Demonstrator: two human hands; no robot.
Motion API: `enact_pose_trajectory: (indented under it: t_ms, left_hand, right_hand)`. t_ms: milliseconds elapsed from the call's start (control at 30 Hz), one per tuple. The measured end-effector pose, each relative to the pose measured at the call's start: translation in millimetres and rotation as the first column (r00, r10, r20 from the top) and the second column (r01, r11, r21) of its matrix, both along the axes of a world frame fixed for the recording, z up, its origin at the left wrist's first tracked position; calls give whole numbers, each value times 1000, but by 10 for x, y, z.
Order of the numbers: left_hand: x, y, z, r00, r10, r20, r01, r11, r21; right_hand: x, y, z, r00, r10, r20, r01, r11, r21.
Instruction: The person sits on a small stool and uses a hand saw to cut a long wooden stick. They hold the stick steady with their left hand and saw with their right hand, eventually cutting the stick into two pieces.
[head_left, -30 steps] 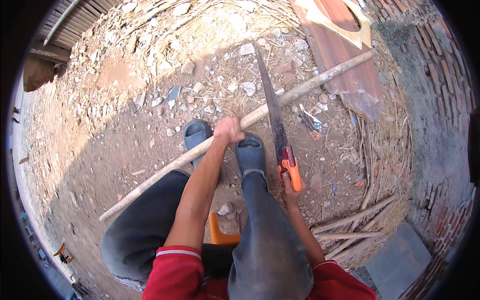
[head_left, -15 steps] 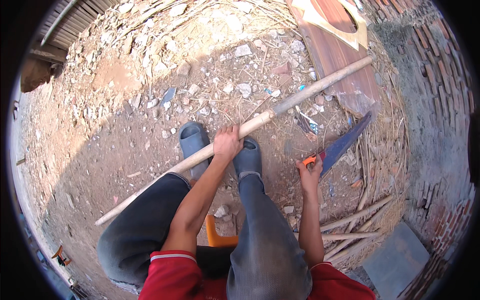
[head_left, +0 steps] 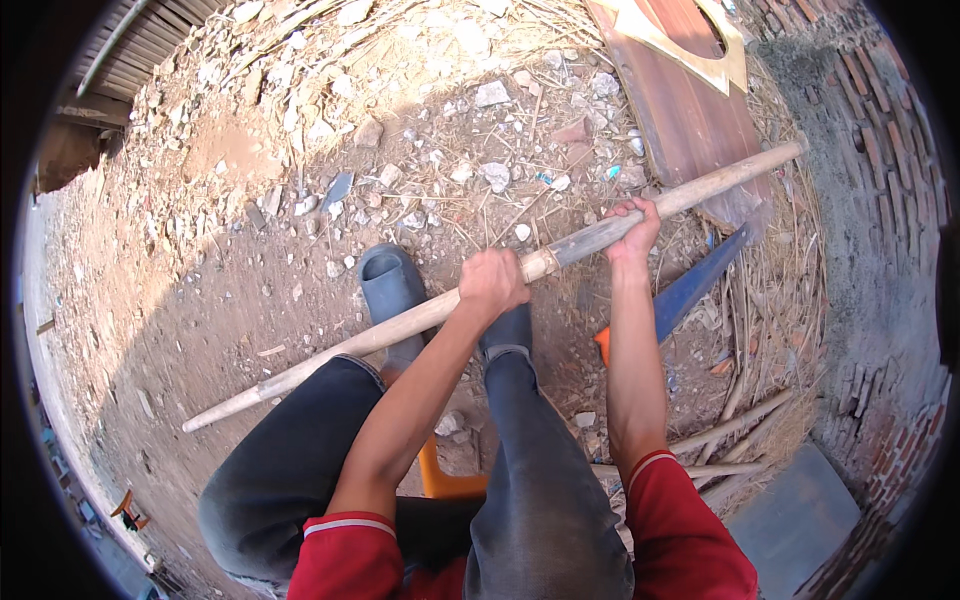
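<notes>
Rubble-strewn dirt ground [head_left: 200, 260] spreads beyond both grips, with a brick wall [head_left: 880, 250] curving off to the right-hand side. A reddish wooden board [head_left: 680, 110] lies past the right grip. A long wooden pole [head_left: 400, 325] runs slantwise across the knees, passing through both grips, its far end over the board. A blue-bladed handsaw [head_left: 690, 290] with an orange handle lies on the ground just below the right grip. Two grey slippers [head_left: 390, 285] sit under the pole. The left hand [head_left: 492, 283] is clenched around the pole's middle; the right hand [head_left: 632, 226] is clenched around it farther up.
</notes>
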State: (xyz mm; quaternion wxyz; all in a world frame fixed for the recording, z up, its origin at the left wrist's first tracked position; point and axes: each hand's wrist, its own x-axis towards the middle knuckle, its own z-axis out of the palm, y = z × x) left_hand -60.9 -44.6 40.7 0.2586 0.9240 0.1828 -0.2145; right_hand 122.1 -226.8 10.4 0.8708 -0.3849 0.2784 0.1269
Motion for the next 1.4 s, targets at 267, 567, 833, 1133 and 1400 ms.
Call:
enact_pose_trajectory:
  t_ms: [267, 567, 833, 1133, 1400]
  left_hand:
    - [-95, -142, -118, 1000, -16, 9, 16, 999, -29]
    - [-108, -156, -203, 999, -20, 36, 20, 1000, -13]
    - [-225, -109, -12, 998, -31, 47, 33, 998, -54]
    - [-553, 120, -46, 969, -25, 244, 68, 983, -172]
    - [-3, 301, 347, 979, -5, 204, 46, 979, -198]
  right_hand:
    - [-261, -166, 35, 993, -34, 111, 34, 999, 3]
    - [-492, -299, 222, 976, -79, 203, 66, 995, 69]
    - [-633, -289, 390, 957, -73, 280, 68, 997, 30]
    - [-198, -312, -38, 979, -81, 188, 94, 994, -57]
    - [187, -284, 302, 958, -182, 219, 179, 983, 36]
